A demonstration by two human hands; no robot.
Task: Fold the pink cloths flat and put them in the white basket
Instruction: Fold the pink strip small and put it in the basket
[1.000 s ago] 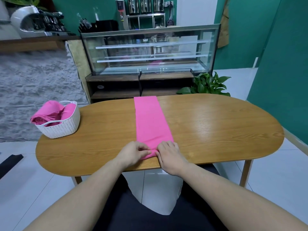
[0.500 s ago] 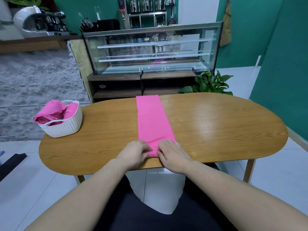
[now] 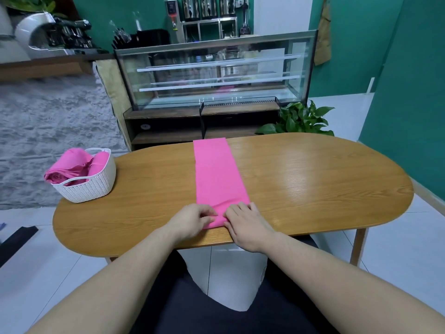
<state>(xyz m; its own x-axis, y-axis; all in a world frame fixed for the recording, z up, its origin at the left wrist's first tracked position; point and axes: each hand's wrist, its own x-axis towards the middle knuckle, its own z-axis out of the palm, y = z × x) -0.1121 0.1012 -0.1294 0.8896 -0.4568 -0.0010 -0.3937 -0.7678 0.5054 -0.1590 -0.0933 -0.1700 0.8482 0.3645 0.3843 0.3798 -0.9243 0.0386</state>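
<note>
A pink cloth (image 3: pixel 218 174) lies as a long narrow strip across the middle of the oval wooden table (image 3: pixel 313 184), from the far edge to the near edge. My left hand (image 3: pixel 192 221) pinches the strip's near left corner. My right hand (image 3: pixel 248 225) pinches the near right corner, and a small wrinkle rises between the two hands. At the table's left end stands the white basket (image 3: pixel 90 188), with other pink cloths (image 3: pixel 69 167) bundled loosely in it.
A glass display case (image 3: pixel 216 71) on a dark wooden stand is right behind the table. A green potted plant (image 3: pixel 301 119) sits at the back right. My dark-clothed lap is under the table's near edge. White tile floor surrounds the table.
Both hands have stayed at the strip's near end, their fingers closing on the corners and raising a small wrinkle. The view has shifted slightly.
</note>
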